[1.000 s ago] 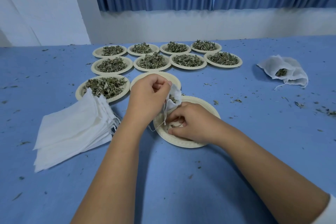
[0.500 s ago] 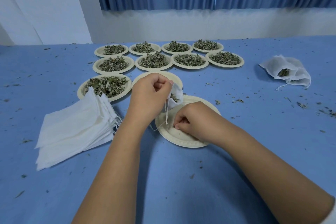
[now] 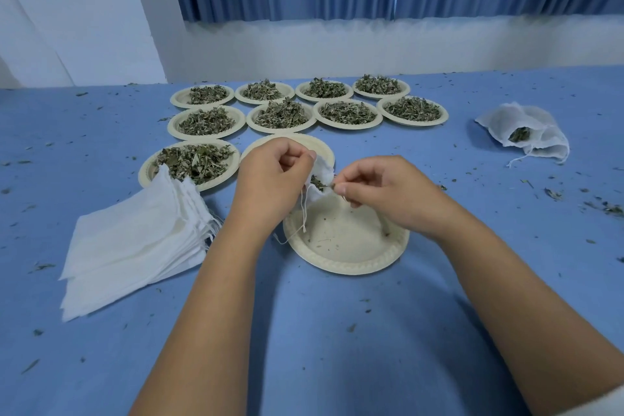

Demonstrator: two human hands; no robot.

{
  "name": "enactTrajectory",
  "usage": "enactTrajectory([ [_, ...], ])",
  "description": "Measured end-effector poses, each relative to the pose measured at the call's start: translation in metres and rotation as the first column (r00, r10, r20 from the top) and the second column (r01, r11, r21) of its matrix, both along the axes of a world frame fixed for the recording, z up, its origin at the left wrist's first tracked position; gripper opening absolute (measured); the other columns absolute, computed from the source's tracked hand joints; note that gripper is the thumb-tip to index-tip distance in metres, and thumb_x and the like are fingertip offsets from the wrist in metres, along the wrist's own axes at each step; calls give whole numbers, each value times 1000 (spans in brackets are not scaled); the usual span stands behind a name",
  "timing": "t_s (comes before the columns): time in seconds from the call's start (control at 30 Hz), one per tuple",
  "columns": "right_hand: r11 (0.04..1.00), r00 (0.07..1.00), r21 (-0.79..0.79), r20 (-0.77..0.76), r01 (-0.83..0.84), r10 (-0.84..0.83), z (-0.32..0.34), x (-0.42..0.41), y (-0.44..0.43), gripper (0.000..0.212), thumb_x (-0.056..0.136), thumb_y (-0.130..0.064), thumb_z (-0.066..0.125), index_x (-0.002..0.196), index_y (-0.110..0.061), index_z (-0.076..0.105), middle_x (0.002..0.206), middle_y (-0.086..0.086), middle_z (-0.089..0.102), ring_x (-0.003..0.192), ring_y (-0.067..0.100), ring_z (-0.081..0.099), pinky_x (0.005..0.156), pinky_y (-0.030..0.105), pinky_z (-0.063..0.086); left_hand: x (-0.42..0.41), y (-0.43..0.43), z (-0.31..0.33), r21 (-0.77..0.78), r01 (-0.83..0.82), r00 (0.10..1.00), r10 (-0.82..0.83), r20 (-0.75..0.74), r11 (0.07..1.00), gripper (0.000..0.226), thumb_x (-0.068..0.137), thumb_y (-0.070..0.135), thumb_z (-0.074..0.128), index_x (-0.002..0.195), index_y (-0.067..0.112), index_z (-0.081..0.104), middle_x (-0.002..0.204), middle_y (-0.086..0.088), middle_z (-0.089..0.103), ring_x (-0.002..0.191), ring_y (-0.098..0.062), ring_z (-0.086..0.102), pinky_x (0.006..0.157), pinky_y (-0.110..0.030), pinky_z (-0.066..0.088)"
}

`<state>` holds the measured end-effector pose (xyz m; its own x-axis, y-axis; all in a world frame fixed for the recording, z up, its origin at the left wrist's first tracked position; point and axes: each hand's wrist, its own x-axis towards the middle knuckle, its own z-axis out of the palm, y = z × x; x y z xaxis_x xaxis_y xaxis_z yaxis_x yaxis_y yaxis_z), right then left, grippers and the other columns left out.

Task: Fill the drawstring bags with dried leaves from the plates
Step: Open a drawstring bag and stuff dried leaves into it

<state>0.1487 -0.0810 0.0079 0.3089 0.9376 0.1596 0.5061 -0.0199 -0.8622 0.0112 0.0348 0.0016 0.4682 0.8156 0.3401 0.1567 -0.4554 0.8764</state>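
My left hand point(image 3: 271, 179) grips the rim of a small white drawstring bag point(image 3: 320, 176), holding its mouth up with dried leaves showing inside. My right hand point(image 3: 381, 191) pinches a few dried leaves at the bag's mouth. Both hands hover over a nearly bare paper plate point(image 3: 347, 257) with only crumbs on it. The bag's strings dangle over that plate's left side. A plate heaped with dried leaves point(image 3: 192, 160) lies to the left.
Several more plates of leaves point(image 3: 280, 115) stand in two rows at the back. A bare plate point(image 3: 320, 145) lies behind my hands. A stack of flat white bags point(image 3: 135, 240) lies at the left. Filled bags point(image 3: 523, 132) lie at the right. Leaf crumbs dot the blue table.
My right hand rose from the plate's surface to the bag's mouth with a pinch of leaves. My left hand kept holding the bag.
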Motion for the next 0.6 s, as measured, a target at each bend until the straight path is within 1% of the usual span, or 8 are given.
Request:
enactTrajectory([
  [0.1, 984, 992, 122, -5, 129, -129, -10, -10, 11, 8, 89, -12, 69, 86, -19, 71, 73, 0, 68, 64, 4, 57, 70, 26, 51, 0, -2, 0, 6, 7, 1000, -7, -9, 1000, 13, 91, 25, 66, 78, 25, 68, 68, 11, 63, 55, -3, 57, 57, -16, 46],
  [0.17, 971, 985, 168, -11, 171, -171, -17, -16, 18, 7, 88, -11, 70, 87, -18, 72, 71, -12, 67, 62, -3, 57, 68, 17, 48, 0, -4, 0, 4, 9, 1000, -9, -5, 1000, 13, 91, 25, 66, 78, 25, 69, 67, 12, 64, 56, -4, 59, 55, -14, 45],
  [0.23, 961, 978, 185, -4, 204, -207, -22, -17, 22, 6, 88, -12, 70, 87, -17, 73, 69, -15, 66, 61, -5, 56, 66, 13, 46, 0, -4, 1, -3, 10, 1000, -10, 1, 1000, 14, 91, 23, 66, 77, 25, 68, 65, 13, 63, 58, -6, 61, 54, -15, 46],
  [0.3, 956, 972, 186, 24, 225, -233, -25, -16, 23, 5, 88, -13, 70, 89, -17, 74, 71, -13, 67, 62, -3, 57, 65, 12, 46, 0, -5, 3, -19, 12, 1000, -12, 4, 1000, 15, 91, 22, 65, 76, 25, 68, 63, 13, 62, 61, -10, 64, 56, -22, 50],
  [0.37, 952, 955, 185, 125, 242, -268, -27, -14, 23, 5, 88, -16, 71, 90, -17, 75, 78, -8, 70, 65, 2, 58, 66, 11, 44, 0, -6, 3, -34, 19, 1000, -19, 9, 999, 16, 92, 21, 65, 76, 25, 68, 63, 13, 62, 66, -16, 67, 61, -32, 55],
  [0.43, 945, 927, 200, 221, 260, -302, -28, -13, 23, 5, 86, -17, 73, 88, -18, 77, 79, -6, 69, 64, 2, 56, 65, 7, 41, 0, -8, 4, -33, 33, 999, -33, -3, 999, 16, 92, 20, 65, 77, 24, 68, 62, 14, 61, 68, -20, 68, 64, -36, 55],
  [0.5, 940, 918, 214, 240, 267, -316, -28, -13, 23, 5, 83, -15, 76, 86, -19, 77, 71, -15, 64, 60, -1, 55, 64, 7, 40, 1, -8, 3, -33, 49, 999, -50, -13, 998, 14, 92, 17, 65, 78, 20, 69, 58, 17, 60, 62, -14, 65, 60, -34, 55],
  [0.6, 944, 942, 213, 170, 252, -289, -27, -14, 21, 13, 80, -14, 78, 80, -26, 73, 62, -21, 64, 58, -4, 58, 63, 7, 45, 2, -9, 2, -17, 68, 997, -69, -26, 998, 12, 91, 17, 64, 81, 17, 70, 55, 20, 59, 50, 0, 54, 50, -21, 48],
])
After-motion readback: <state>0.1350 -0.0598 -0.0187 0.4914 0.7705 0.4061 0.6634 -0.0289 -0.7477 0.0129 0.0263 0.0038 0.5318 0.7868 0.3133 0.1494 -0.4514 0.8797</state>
